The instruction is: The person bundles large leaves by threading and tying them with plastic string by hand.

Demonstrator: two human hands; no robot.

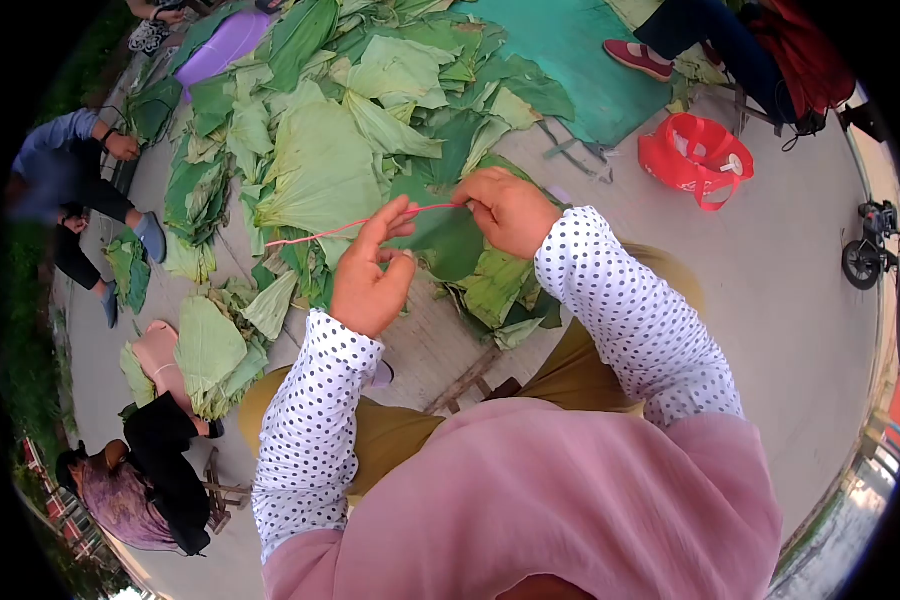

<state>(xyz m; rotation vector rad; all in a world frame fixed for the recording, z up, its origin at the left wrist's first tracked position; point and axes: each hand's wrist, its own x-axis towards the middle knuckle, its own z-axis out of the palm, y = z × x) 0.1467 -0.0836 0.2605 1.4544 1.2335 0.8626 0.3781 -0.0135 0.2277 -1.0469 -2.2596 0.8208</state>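
A thin pink string (315, 236) runs almost straight across in front of me, above the heap of large green leaves (320, 150). My right hand (510, 212) pinches its right end between thumb and fingers. The string passes through the curled fingers of my left hand (372, 275), and its free tail sticks out to the left. The left thumb stands away from the index finger. Under the string, between my hands, lies a darker green leaf (450, 240). More folded leaves (500, 290) sit just below my right hand, close to my knees.
A red bag (695, 160) stands on the pavement to the right. A teal sheet (580, 70) lies at the back. Co-workers sit around: one in blue (65, 150) at left, another (140, 490) at lower left, a red shoe (638, 60) at upper right. A motorbike (870, 245) is far right.
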